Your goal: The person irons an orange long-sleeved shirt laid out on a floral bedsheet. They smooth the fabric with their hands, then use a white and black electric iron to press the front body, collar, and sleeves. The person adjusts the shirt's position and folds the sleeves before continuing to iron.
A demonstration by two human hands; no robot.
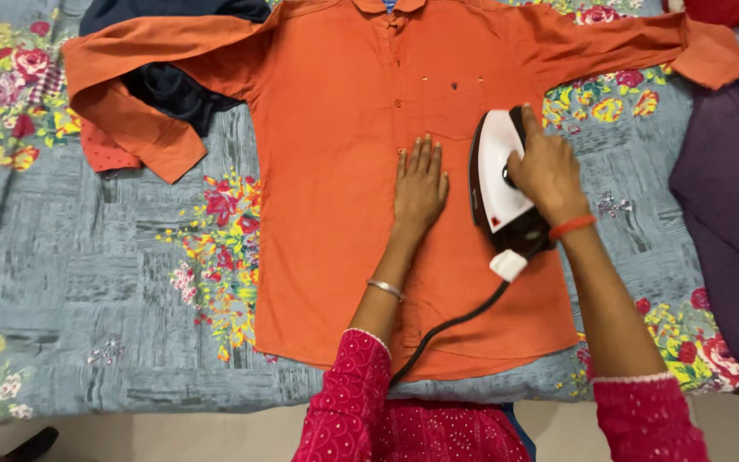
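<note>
- Orange shirt (335, 257) lies flat, front up, on a floral grey bedsheet (87, 282); collar at the far edge, hem near the person. All places below are given rel. to the shirt.
- Shirt's long axis runs away from the person, collar to hem; sleeves spread out to both sides.
- Left hand (419, 188) pressed palm-down on the shirt front, just beside the button placket, below the chest pocket (453, 107). Fingers straight, close together, pointing toward the collar; gripping nothing.
- Right hand (545, 171) wrapped around the handle of a white and black iron (496, 184), fingers clamped on it, index finger stretched along the top.
- Iron sits on the shirt's front panel, just below and beside the pocket, tip toward the collar, so its length runs parallel w/ the shirt's axis.
- Iron lies just to the right of the left-hand fingers, near but not touching; a strip of cloth btw them.
- Black cord (451, 329) trails from the iron's heel down across the hem.
- Dark navy garment (168, 85) under the left sleeve; purple cloth (729, 197) well off the right sleeve.
</note>
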